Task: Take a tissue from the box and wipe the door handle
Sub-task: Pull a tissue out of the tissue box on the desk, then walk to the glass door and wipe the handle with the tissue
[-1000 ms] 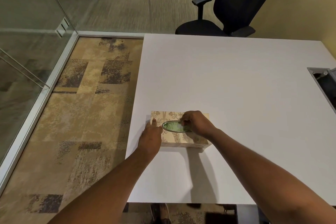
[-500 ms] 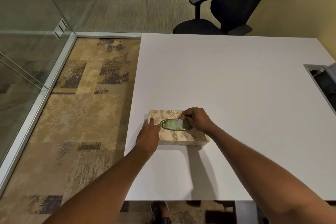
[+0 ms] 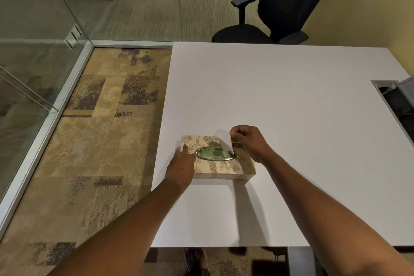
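The tissue box sits on the white counter, near the edge at about 7 o'clock from the counter's middle. The left hand rests on the box's 9 o'clock end, fingers lying flat on the top to keep it down, not wrapped around anything. The right hand is at the 3 o'clock end, and its fingers are pinched tight on the top corner of a white tissue. The tissue is only part way out; its bottom end is down inside the shiny oval hole. Here is what I think could go wrong. The pinch is on just a small corner, so a fast pull might rip the thin paper and leave most of it in the box. If the left hand lets go too soon, the light box could lift up with the tissue or slide toward the counter edge and fall on the carpet. A second tissue might come out too. I cannot see any door handle from here, so the wiping part has not begun, and the tissue could get crumpled or dropped on the way.
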### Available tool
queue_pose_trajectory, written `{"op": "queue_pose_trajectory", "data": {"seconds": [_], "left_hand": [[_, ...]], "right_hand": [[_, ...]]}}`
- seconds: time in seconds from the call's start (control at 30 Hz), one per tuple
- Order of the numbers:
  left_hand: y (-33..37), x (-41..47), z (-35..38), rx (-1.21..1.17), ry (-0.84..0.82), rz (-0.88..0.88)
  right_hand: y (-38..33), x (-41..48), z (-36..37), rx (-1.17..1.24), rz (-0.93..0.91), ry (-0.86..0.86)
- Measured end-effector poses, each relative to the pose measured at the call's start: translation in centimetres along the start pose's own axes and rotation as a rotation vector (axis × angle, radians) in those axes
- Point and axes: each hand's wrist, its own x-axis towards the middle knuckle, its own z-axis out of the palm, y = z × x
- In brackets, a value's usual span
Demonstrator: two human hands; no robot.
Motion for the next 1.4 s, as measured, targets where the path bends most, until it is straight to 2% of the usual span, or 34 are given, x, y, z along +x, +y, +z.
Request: {"op": "queue_pose_trajectory", "data": {"seconds": [0.13,0.33,0.5,0.63,0.77,0.87,0.97,1.17,1.3,1.4], "left_hand": [[0.6,0.3,-0.9,-0.008,0.013,0.004],[3.3,1.2,-2.9,-0.398,0.128,0.103],[4.3,1.3,-3.9,-0.528,0.238,0.197],[4.9,0.7,-4.7,-0.681,0.300,0.115],[4.8,0.5,-5.6,-0.710,0.317,0.027],[4.8,0.1,-6.3,-0.752,0.312,0.007],[4.7,-0.3,-6.6,-0.853,0.280,-0.023],[3.8,-2.1,-8.3,-1.132,0.334,-0.059],[2.8,-3.2,-9.6,-1.288,0.335,-0.095],[1.5,-4.2,-10.8,-1.316,0.429,-0.177]], "right_hand": [[0.1,-0.7,0.0,-0.024,0.004,-0.033],[0.1,-1.3,0.2,-0.058,0.054,-0.081],[-0.5,-2.0,0.7,-0.129,0.115,-0.141],[-1.3,-3.0,0.9,-0.117,0.133,-0.123],[-2.5,-3.8,0.6,0.013,0.183,-0.136],[-3.3,-4.5,0.5,-0.008,0.107,-0.221],[-3.7,-4.9,1.1,-0.066,-0.020,-0.221],[-5.8,-4.8,3.4,0.052,-0.037,-0.084],[-7.1,-4.6,6.0,0.043,-0.046,-0.078],[-8.0,-4.4,7.9,0.040,0.020,-0.148]]}}
